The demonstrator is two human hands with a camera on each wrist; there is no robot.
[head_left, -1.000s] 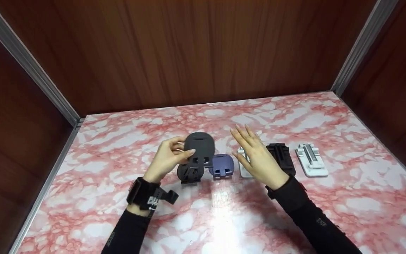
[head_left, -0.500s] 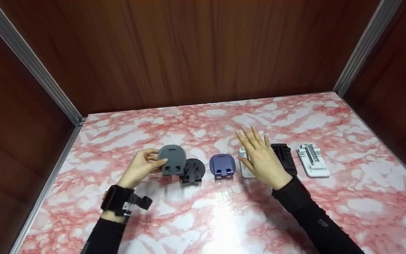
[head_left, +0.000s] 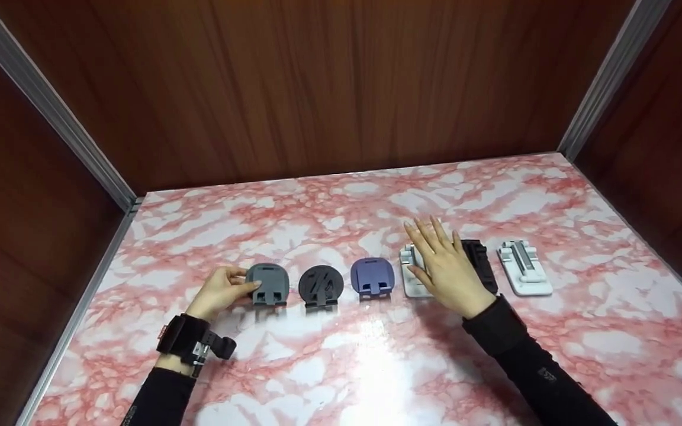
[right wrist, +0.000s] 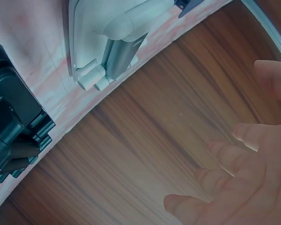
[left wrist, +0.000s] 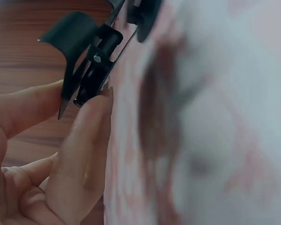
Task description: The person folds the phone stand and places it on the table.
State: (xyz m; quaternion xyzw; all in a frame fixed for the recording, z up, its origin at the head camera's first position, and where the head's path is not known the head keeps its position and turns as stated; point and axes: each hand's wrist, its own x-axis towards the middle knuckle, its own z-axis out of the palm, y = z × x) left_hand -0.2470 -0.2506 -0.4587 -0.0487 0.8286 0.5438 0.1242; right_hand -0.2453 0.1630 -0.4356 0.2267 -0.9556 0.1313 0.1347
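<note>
My left hand pinches the left edge of a grey-green folding phone stand, at the left end of a row of stands. In the left wrist view, thumb and fingers sit around the edge of this stand, with its hinge showing. Palm down and fingers straight, my right hand hovers over a white phone stand and a black one, partly hiding both. The right wrist view shows that hand holding nothing, apart from the white stand and the black stand.
Between the hands lie a round black phone stand and a purple one. Another white stand ends the row at the right. The red-and-white marbled table is walled by brown wood-grain panels.
My left hand has carried the grey-green stand left and down, from above the black and purple stands to the row's left end. The right hand has shifted slightly right.
</note>
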